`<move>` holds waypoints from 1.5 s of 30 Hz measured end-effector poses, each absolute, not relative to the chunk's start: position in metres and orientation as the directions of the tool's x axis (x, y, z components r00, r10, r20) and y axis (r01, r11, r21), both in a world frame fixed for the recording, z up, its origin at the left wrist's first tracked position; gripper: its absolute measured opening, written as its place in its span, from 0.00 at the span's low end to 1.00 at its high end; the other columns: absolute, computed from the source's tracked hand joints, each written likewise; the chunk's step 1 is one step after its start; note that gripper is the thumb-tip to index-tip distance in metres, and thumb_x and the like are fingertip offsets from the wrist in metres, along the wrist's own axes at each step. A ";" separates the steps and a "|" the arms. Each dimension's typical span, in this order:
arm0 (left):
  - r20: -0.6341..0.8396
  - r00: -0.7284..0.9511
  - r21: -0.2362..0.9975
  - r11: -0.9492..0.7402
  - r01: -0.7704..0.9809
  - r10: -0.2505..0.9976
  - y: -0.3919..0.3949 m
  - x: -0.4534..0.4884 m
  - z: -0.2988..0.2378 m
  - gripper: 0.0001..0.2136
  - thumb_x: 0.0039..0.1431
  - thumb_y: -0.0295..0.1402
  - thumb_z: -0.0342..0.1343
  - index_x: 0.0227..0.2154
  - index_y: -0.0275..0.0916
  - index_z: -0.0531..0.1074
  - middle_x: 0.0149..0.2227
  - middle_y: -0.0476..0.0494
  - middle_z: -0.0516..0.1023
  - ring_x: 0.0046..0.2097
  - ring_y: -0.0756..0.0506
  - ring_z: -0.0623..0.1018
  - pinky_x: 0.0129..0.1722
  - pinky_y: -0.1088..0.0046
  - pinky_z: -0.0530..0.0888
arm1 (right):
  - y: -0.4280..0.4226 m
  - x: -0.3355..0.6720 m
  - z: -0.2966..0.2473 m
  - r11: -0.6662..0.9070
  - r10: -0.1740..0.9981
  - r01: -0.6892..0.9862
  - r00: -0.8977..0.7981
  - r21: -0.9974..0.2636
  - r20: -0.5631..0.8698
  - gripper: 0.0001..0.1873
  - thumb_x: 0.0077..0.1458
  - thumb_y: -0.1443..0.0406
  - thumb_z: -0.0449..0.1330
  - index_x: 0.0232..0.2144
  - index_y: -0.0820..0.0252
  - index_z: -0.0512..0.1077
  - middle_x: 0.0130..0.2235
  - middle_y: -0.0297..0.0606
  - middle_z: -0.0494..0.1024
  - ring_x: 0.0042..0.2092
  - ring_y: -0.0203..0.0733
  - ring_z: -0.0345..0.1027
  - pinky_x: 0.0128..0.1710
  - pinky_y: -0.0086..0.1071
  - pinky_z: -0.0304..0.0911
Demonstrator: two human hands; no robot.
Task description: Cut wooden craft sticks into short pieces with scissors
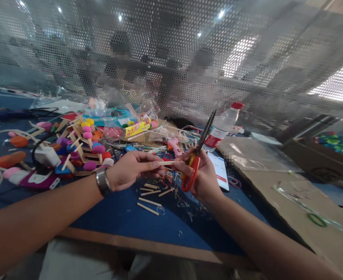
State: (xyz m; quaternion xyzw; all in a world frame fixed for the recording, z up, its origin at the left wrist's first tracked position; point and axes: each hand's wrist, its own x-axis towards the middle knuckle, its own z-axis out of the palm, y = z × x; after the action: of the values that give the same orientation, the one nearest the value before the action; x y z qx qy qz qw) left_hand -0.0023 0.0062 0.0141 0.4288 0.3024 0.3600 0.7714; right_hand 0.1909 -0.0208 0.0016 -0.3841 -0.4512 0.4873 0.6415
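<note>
Left of the red-capped bottle (222, 125): a thin wooden stick (167, 163) is held between both hands.
Left hand (130, 169): one end is pinched.
Right hand (204, 177): the other end is pinched; orange-handled scissors (202, 141) are gripped.

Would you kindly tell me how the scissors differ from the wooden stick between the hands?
The scissors have dark blades and an orange-red handle; the wooden stick is pale and plain. The scissors point steeply upward, while the stick lies roughly level. The right hand alone holds the scissors, whereas the left hand also grips the stick. Both are held above the table.
</note>
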 end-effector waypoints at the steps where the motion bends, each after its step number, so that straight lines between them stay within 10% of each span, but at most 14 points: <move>1: -0.168 0.562 0.876 0.384 -0.291 0.810 0.006 -0.002 0.014 0.09 0.44 0.27 0.72 0.30 0.31 0.80 0.28 0.42 0.83 0.32 0.50 0.82 0.34 0.80 0.78 | -0.021 0.191 0.002 0.229 0.972 -0.280 0.112 -0.932 0.205 0.26 0.34 0.66 0.76 0.31 0.53 0.64 0.27 0.25 0.75 0.28 0.36 0.73 0.32 0.34 0.73; 13: -0.152 0.519 0.903 0.331 -0.273 0.841 0.008 -0.004 0.016 0.04 0.51 0.22 0.58 0.29 0.30 0.78 0.27 0.38 0.82 0.29 0.47 0.82 0.34 0.72 0.79 | -0.020 0.191 0.000 0.250 0.968 -0.238 0.091 -0.938 0.235 0.27 0.33 0.65 0.76 0.30 0.54 0.62 0.27 0.25 0.76 0.29 0.37 0.74 0.35 0.37 0.75; 26: 0.092 0.677 0.870 -0.390 0.302 0.730 0.001 -0.012 0.016 0.08 0.55 0.32 0.58 0.33 0.36 0.80 0.30 0.43 0.82 0.32 0.46 0.80 0.31 0.76 0.74 | -0.024 0.188 -0.002 0.215 0.970 -0.109 -0.094 -0.970 0.225 0.26 0.34 0.67 0.76 0.30 0.54 0.64 0.25 0.26 0.75 0.29 0.39 0.74 0.31 0.33 0.72; 34: -0.259 0.764 0.963 0.219 0.157 0.591 0.010 -0.009 0.019 0.06 0.51 0.33 0.59 0.24 0.37 0.77 0.23 0.44 0.81 0.24 0.48 0.79 0.28 0.75 0.74 | -0.028 0.189 -0.004 0.208 0.959 -0.076 -0.179 -0.975 0.218 0.25 0.35 0.69 0.75 0.31 0.55 0.65 0.28 0.26 0.75 0.29 0.36 0.73 0.30 0.29 0.69; 45: -0.308 0.789 0.950 0.212 0.228 0.532 0.008 -0.011 0.020 0.03 0.51 0.31 0.63 0.27 0.37 0.78 0.28 0.43 0.82 0.27 0.48 0.81 0.30 0.77 0.76 | -0.030 0.185 -0.002 0.204 0.966 -0.033 -0.154 -0.978 0.207 0.26 0.34 0.65 0.76 0.29 0.55 0.63 0.25 0.26 0.74 0.25 0.36 0.72 0.26 0.29 0.69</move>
State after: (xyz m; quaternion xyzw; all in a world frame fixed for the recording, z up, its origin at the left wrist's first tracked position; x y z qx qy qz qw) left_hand -0.0111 0.0076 0.0203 0.6188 0.3071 0.1061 0.7152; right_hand 0.1848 -0.0304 -0.0020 -0.4003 -0.5827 0.4874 0.5126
